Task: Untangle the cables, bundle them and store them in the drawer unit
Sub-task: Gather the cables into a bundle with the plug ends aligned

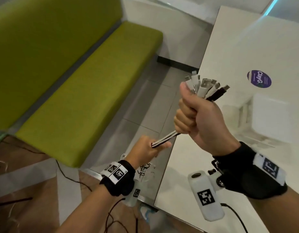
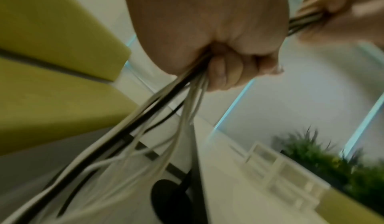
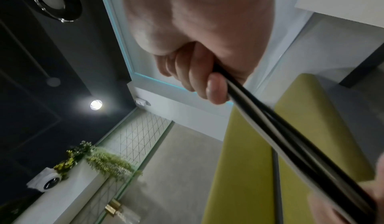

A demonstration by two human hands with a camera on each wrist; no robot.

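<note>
My right hand (image 1: 194, 113) grips a bundle of cables (image 1: 165, 139) in a fist, held over the table's left edge. Several white plugs and one black plug (image 1: 206, 87) fan out above the thumb. Lower left, my left hand (image 1: 148, 148) grips the same bundle, which runs taut between the two fists. In the left wrist view, white and black cables (image 2: 166, 112) trail loose below the left hand (image 2: 216, 58). The right wrist view has the right hand (image 3: 199, 73) curled round the cables (image 3: 280, 132). A white drawer unit (image 1: 269, 120) stands on the table to the right.
The white table (image 1: 187, 165) carries a round purple sticker (image 1: 259, 79). A green bench (image 1: 81, 91) sits to the left across a tiled floor. Thin dark wires (image 1: 74, 180) lie on the floor near my feet. Green plants (image 2: 324, 158) stand behind the drawer unit.
</note>
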